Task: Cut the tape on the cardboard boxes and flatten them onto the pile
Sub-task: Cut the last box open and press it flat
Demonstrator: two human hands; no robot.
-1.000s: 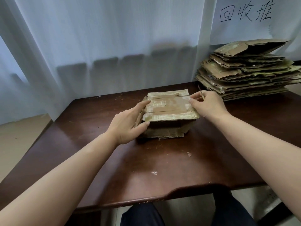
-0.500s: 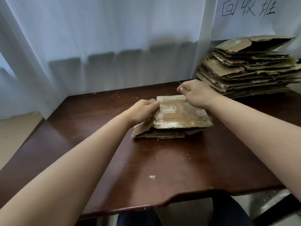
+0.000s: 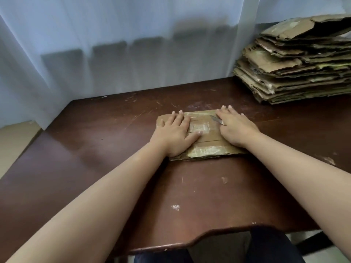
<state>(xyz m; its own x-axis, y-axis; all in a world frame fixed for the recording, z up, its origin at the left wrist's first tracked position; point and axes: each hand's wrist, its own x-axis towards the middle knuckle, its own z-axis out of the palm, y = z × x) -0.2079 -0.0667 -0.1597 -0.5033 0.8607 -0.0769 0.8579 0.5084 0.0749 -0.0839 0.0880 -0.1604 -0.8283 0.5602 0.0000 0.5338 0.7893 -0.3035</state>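
We're looking down at a flattened brown cardboard box with yellowed tape strips (image 3: 206,138), lying flat on the dark brown scratched wooden table (image 3: 106,149), near the middle of the tabletop. Both hands are on top of it. The left hand (image 3: 175,134) lies palm down with fingers straight and spread, pressing the box's left half; its palm hides the near left corner of the cardboard. The right hand (image 3: 236,128) presses the right half, fingers stretched forward past the far edge, and it covers the box's right edge, so we can't make out where that edge ends. The two hands sit apart, with a taped patch of the box showing between them.

Poking out from under the right hand's thumb side is a thin grey metal blade (image 3: 216,119), lying across the cardboard. Only its tip shows; the handle is hidden beneath the hand, and we can't tell whether the thumb is pinching it or the palm simply rests on it.

Far right, a tall pile of flattened brown cardboard sheets (image 3: 296,67) rests on the table's back corner, well apart from the box and cut off by the picture's edge. Behind hangs a sheer white curtain (image 3: 114,44), with blurred dark shapes behind it that we can't identify.
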